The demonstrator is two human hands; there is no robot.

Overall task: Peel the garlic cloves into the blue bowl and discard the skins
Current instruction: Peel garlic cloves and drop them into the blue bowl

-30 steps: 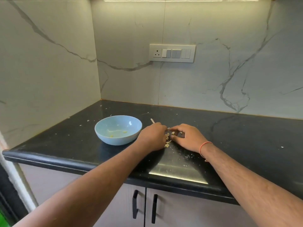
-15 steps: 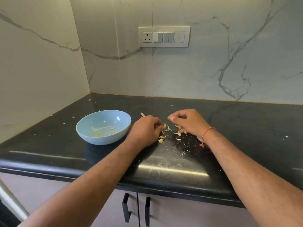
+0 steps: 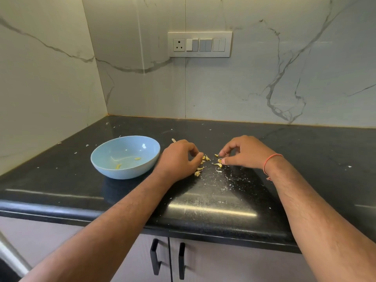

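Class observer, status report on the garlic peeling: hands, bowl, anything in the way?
Left hand and right hand both curled over garlic skins on the counter. Blue bowl left of them, two small yellow bits inside. Nothing in the way.

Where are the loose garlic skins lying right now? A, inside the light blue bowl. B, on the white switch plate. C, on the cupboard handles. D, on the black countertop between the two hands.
D: the scattered yellowish garlic skins lie on the black stone countertop, between the left hand and the right hand, to the right of the light blue bowl.
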